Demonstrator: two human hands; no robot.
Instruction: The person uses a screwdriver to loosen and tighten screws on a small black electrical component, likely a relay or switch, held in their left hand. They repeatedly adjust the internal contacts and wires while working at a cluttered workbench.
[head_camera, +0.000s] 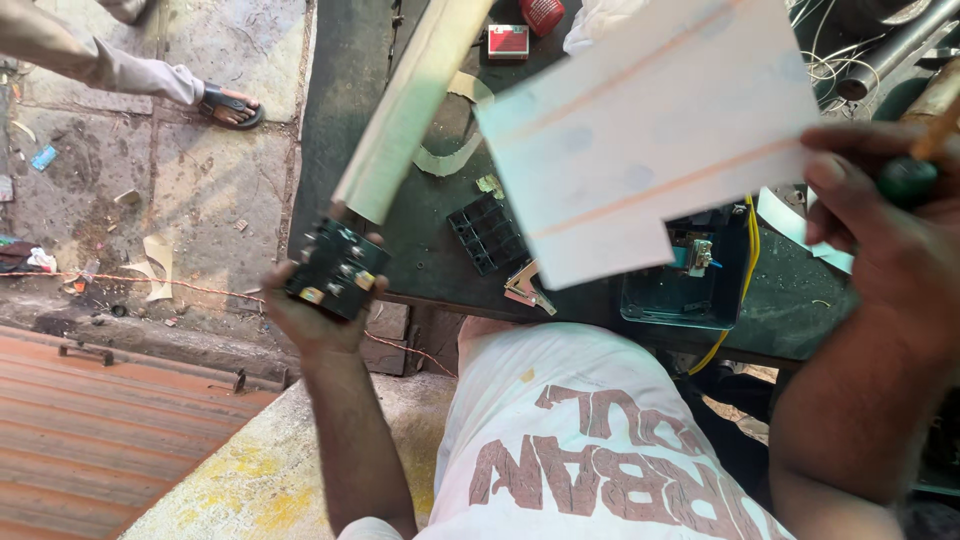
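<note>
My left hand holds a small black electrical block with screw terminals, lifted just off the left front edge of the dark workbench. My right hand is raised at the right, gripping a green-handled tool together with a large white sheet marked with two orange lines. The sheet hides much of the bench behind it. A second black terminal block lies on the bench between my hands.
A rolled pale sheet leans across the bench. A teal metal box with a yellow wire sits at the front edge. A small red box lies at the back. Another person's sandalled foot stands on the floor at left.
</note>
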